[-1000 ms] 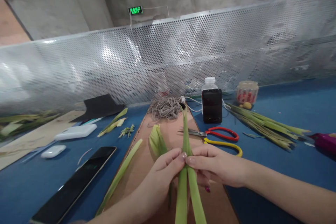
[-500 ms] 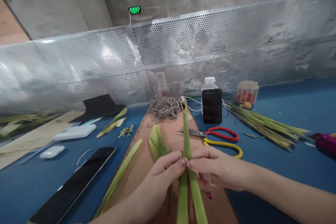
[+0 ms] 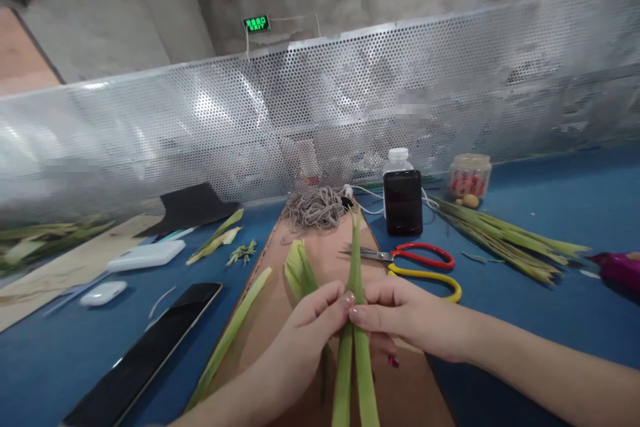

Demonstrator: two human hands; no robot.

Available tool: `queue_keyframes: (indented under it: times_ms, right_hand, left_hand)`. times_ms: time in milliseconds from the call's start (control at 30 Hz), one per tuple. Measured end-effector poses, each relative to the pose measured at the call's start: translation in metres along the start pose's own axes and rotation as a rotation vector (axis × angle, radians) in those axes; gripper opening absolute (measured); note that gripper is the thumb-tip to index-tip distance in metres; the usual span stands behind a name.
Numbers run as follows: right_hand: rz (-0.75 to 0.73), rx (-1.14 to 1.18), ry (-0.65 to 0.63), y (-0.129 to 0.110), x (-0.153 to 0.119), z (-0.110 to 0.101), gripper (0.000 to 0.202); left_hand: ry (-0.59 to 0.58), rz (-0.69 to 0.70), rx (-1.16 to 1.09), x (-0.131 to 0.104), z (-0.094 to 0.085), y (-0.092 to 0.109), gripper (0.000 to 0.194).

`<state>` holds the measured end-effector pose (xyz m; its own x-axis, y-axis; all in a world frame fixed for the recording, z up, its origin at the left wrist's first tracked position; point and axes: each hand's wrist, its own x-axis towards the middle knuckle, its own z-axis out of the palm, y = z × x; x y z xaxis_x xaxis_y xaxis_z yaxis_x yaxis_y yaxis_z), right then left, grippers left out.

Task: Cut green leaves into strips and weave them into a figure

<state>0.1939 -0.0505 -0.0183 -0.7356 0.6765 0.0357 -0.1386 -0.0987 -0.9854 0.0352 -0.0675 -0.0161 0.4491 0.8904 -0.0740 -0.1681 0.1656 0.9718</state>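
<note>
Green leaf strips (image 3: pixel 355 273) stand between my two hands, meeting in a narrow tip at the top and parting into two long tails below. My left hand (image 3: pixel 320 320) pinches them from the left, thumb in front. From the right, my right hand (image 3: pixel 400 317) pinches the same spot, its thumb near the left thumb and its lower fingers curled behind. A folded green leaf piece (image 3: pixel 300 270) lies just beyond my left hand on the brown board (image 3: pixel 280 387). Scissors (image 3: pixel 385 255) with one red and one yellow handle lie open beyond my right hand.
A heap of grey cord (image 3: pixel 316 208) lies at the board's far end. Left are a black phone (image 3: pixel 150 353), a white case (image 3: pixel 103 293) and a long leaf strip (image 3: pixel 233 333). Right stand an upright black-screened device (image 3: pixel 403 203) and a jar (image 3: pixel 470 177), near a leaf bundle (image 3: pixel 510 240).
The leaf strips have sunk slightly in my hands, and their tails have swung left and closer together. My right thumb has shifted a little left. Things on the table stay put.
</note>
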Motion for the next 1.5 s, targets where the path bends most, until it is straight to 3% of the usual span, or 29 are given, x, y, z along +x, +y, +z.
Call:
queue_keyframes:
  times_ms: [400, 567, 733, 933, 1200, 1500]
  right_hand:
    - [0.066, 0.090, -0.050, 0.0009, -0.0022, -0.0070, 0.023]
    - [0.020, 0.149, -0.033, 0.0014, -0.0002, -0.0039, 0.023]
    - [-0.054, 0.219, 0.000, 0.0012, 0.0002, 0.0004, 0.026]
    - [-0.009, 0.098, 0.024, 0.0031, -0.0003, -0.0029, 0.024]
    - [0.022, 0.185, 0.033, -0.0001, -0.0002, -0.0006, 0.020]
    - [0.078, 0.206, 0.068, -0.0049, -0.0026, 0.0000, 0.019]
  left_hand:
    - [-0.063, -0.028, -0.071, -0.0024, 0.0043, -0.0065, 0.016]
    - [-0.078, -0.042, -0.100, 0.0003, -0.0011, -0.0061, 0.016]
    - [-0.165, -0.034, -0.151, 0.0018, -0.0033, -0.0078, 0.023]
    - [0.037, 0.029, -0.054, 0.0019, -0.0023, -0.0044, 0.020]
    - [0.049, 0.090, 0.021, -0.0011, 0.0008, -0.0054, 0.024]
    - [-0.099, 0.000, -0.084, 0.0001, 0.0034, -0.0101, 0.019]
